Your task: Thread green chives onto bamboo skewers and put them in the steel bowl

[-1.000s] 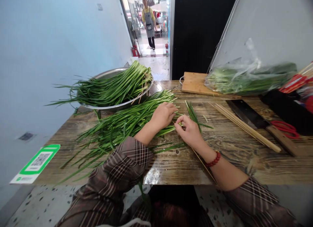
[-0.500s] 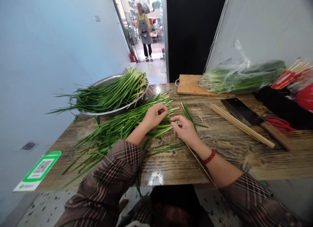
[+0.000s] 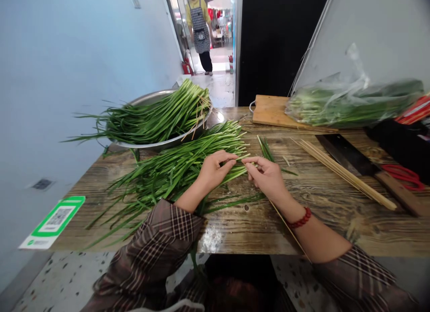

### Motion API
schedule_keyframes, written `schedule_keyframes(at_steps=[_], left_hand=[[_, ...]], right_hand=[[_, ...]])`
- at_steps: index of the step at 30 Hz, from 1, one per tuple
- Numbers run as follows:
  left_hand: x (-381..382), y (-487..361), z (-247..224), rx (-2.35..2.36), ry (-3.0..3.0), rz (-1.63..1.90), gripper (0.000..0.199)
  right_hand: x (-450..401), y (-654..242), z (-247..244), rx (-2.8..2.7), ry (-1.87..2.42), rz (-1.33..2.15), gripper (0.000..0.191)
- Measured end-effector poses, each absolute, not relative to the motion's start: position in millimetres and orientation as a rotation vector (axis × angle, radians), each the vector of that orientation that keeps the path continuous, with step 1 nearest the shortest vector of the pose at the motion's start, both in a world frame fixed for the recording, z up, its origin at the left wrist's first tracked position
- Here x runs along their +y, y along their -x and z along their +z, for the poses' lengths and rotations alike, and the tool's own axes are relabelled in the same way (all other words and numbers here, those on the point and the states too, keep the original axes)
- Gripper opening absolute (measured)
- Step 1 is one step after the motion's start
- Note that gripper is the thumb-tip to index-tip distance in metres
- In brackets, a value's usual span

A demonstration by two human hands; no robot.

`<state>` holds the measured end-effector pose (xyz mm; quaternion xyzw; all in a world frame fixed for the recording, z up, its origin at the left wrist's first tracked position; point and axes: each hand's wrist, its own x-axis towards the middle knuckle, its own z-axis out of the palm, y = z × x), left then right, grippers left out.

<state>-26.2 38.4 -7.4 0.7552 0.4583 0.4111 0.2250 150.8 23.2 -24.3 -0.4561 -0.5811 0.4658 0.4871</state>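
Note:
Long green chives (image 3: 174, 168) lie in a loose pile on the wooden table, pale stem ends to the right. My left hand (image 3: 217, 168) is over the stem ends, thumb and forefinger pinched on a chive stem. Just to its right, my right hand (image 3: 267, 175) is closed on a thin wooden skewer (image 3: 289, 227), which runs back under my wrist toward the table's front edge. The fingertips of both hands nearly meet. More chives (image 3: 157, 119) fill a metal basin (image 3: 151, 145) behind the pile, with several skewers at their stem ends.
Skewers (image 3: 346, 173), a cleaver (image 3: 349, 155) and red scissors (image 3: 405, 175) lie on the right. Behind them are a cutting board (image 3: 272, 110) and bagged chives (image 3: 352, 104). A green QR card (image 3: 55, 222) is at the left edge. A person (image 3: 199, 30) stands in the doorway.
The view has shifted, so the table items appear farther right. My left thumb and forefinger have moved to a stem beside the right fingertips. The person in the doorway appears nearer.

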Motion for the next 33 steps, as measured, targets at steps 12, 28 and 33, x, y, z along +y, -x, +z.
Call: schedule_keyframes(at_steps=[12, 28, 33], left_hand=[[32.6, 27.4, -8.4, 1.205, -2.11, 1.236, 0.014], [29.7, 24.7, -1.2, 1.227, -2.048, 1.169, 0.014], [30.3, 25.0, -2.4, 1.219, -2.039, 1.186, 0.013]], right_hand=[[20.2, -152.0, -22.3, -1.354, 1.159, 1.191, 0.032], [18.7, -152.0, -23.2, -1.379, 1.113, 1.221, 0.03], [19.0, -151.0, -23.4, -1.361, 1.116, 1.241, 0.031]])
